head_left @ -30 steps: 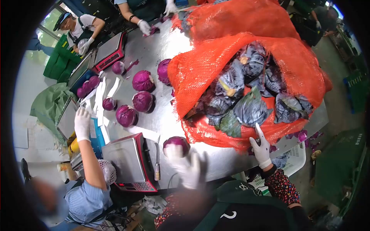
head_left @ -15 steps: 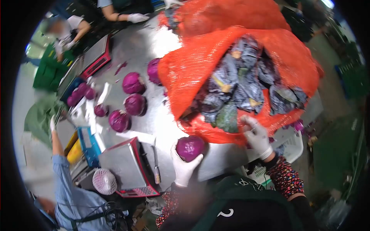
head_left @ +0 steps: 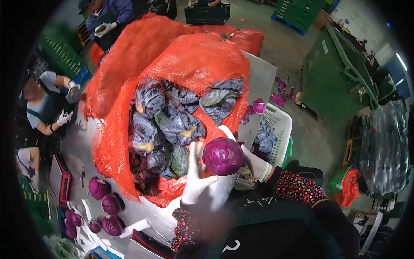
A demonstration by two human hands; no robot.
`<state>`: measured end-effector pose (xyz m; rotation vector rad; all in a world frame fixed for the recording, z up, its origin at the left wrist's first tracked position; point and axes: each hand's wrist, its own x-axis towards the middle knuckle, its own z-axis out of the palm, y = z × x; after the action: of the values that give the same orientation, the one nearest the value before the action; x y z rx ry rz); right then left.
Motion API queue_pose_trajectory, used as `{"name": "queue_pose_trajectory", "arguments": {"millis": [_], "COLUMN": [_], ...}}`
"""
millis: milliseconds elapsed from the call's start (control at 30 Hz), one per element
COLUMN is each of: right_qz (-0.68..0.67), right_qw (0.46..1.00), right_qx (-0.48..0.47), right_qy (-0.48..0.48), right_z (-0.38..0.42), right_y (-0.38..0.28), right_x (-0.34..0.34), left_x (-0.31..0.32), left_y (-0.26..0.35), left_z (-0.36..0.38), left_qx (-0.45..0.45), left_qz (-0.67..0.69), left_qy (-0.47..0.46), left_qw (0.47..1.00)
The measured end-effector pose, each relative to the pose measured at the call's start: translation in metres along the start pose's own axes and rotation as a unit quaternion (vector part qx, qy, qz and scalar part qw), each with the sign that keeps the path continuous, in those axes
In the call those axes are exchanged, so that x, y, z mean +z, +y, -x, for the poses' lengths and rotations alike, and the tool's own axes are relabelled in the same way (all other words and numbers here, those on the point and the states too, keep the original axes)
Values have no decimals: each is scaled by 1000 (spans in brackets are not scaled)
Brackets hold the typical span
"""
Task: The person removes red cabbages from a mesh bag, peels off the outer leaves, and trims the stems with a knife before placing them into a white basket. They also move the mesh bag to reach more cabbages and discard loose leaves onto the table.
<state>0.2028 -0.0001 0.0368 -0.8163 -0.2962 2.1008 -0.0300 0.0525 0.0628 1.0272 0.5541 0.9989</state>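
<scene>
A trimmed red cabbage (head_left: 223,156), glossy and purple, is held up between my two white-gloved hands at the front edge of the table. My left hand (head_left: 196,178) cups its left side, fingers up along the edge and thumb beneath. On the other side, my right hand (head_left: 257,165) grips the right side, partly hidden behind the cabbage. Just beyond is an open orange mesh sack (head_left: 113,149) full of untrimmed red cabbages (head_left: 172,121) with dull bluish outer leaves.
Several trimmed cabbages (head_left: 111,204) lie at left near a red-edged scale (head_left: 146,247). A white basket (head_left: 282,125) with leaves stands right of the table. Beyond are a large green bin (head_left: 330,73) and co-workers, one holding something dark (head_left: 74,93).
The view has swung rightward. My right hand has come from beside the sack onto the cabbage, which my left hand held alone before; the cabbage is now raised closer to the sack opening.
</scene>
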Motion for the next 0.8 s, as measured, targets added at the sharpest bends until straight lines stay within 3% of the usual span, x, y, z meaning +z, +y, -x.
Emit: {"name": "queue_pose_trajectory", "arguments": {"millis": [67,133,167,233,267,300,333,367,433,500,567,600,633,700,800], "right_qz": [10,24,55,143,228,306,390,467,463,526,582,595,608,599,610], "right_qw": [1000,998,998,989,964,930,882,823,821,786,754,744,735,751,751], "right_qx": [-13,6,-32,-7,-62,-154,-203,-248,-260,-259,-250,-250,-247,-215,-197], "right_qy": [27,59,31,-25,120,134,171,207,210,195,176,174,172,176,158], "right_z": [3,0,6,9,25,23,27,30,32,30,22,17,15,16,11], "right_y": [-7,-7,-11,-22,-41,-43,-45,-47,-44,-33,-14,-5,1,13,26], "right_x": [19,18,19,-14,28,21,16,11,0,-13,-37,-48,-53,-62,-73], "left_x": [13,19,20,27,30,31,31,34,43,39,39,42,41,36,29], "left_y": [-12,-30,-36,-42,-44,-47,-44,-43,-39,-55,-64,-65,-69,-87,-98], "left_z": [-4,-2,0,3,1,1,-2,-3,-5,0,3,4,3,3,-1], "left_qx": [-82,-101,-123,-119,-83,-50,-46,-50,12,17,19,39,35,-10,30], "left_qz": [88,134,139,125,127,128,23,12,-215,-246,-364,-476,-479,-650,-659], "left_qy": [-41,-6,22,46,50,52,76,74,97,100,125,125,119,77,17], "left_qw": [992,986,982,984,987,989,996,996,972,964,923,870,869,756,751]}}
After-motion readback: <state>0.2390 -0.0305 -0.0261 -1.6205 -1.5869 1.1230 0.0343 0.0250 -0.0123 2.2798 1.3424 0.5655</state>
